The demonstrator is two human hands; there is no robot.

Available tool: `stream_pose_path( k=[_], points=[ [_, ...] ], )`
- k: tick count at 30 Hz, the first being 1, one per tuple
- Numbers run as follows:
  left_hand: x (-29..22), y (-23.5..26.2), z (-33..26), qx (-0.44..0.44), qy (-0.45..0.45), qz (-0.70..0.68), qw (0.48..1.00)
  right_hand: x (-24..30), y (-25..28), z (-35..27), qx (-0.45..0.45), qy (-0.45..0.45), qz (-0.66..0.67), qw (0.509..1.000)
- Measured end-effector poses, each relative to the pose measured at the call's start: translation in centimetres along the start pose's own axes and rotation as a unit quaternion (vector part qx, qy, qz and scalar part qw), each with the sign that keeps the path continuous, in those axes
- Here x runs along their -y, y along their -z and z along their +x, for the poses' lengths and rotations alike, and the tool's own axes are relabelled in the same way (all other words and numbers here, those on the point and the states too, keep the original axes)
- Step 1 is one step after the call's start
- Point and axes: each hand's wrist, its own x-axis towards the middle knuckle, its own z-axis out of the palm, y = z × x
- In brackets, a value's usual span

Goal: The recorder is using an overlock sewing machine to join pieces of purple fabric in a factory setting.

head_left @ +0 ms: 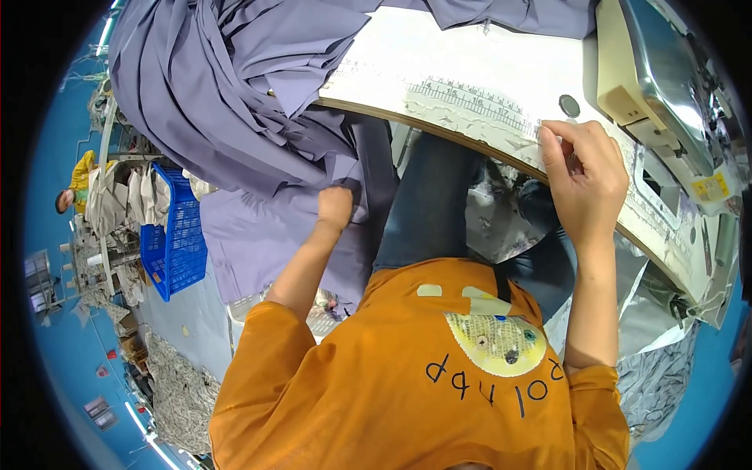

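Grey-purple fabric (pixel 235 117) hangs in heavy folds over the left part of the white work table and down beside my left leg. My left hand (pixel 335 207) is closed at the hanging cloth, its fingertips partly hidden in the folds. Over the table's front edge, my right hand (pixel 586 176) is bent with thumb and forefinger brought together; what they pinch, if anything, is too small to make out. Under that hand lies the ruler strip (pixel 470 102) printed along the white table top (pixel 540 66). A sewing machine (pixel 654 86) stands just beyond it.
A dark round disc (pixel 569 106) is set in the table near the machine. More purple fabric (pixel 517 16) lies along the far edge. To the left stand a blue plastic basket (pixel 176 243) and racks with pale cloth (pixel 125 196). Another person (pixel 78 184) is far off at left.
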Motion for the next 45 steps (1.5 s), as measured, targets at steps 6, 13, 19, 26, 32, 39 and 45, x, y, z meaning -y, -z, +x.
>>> stream_pose_path(
  k=[6, 13, 19, 26, 32, 39, 45],
  points=[
    [1.9, 0.8, -2.1, -0.005, 0.01, -0.064, 0.998, -0.3, 0.1, 0.0, -0.007, 0.011, -0.001, 1.0],
    [0.3, -0.9, 0.2, -0.069, 0.003, -0.05, 0.996, -0.5, -0.2, 0.0, -0.023, 0.034, 0.02, 0.999],
    [0.5, 0.7, 0.4, 0.006, -0.11, -0.005, 0.994, -0.8, 0.2, -0.1, -0.023, 0.023, 0.019, 0.999],
    [4.5, 2.3, -4.8, -0.095, 0.007, -0.186, 0.978, -0.8, 0.3, -0.4, -0.026, 0.025, 0.016, 0.999],
    [13.4, -7.2, -17.8, -0.004, 0.311, -0.279, 0.909, -0.5, 0.1, -0.1, -0.028, 0.023, 0.03, 0.999],
    [4.0, 1.6, -6.6, -0.232, 0.012, -0.245, 0.941, -1.2, -0.1, -0.2, -0.028, 0.031, 0.006, 0.999],
    [-2.1, 3.3, 2.3, 0.113, 0.158, -0.139, 0.971, -1.0, 0.7, -0.2, -0.025, 0.027, -0.003, 0.999]
  ],
)
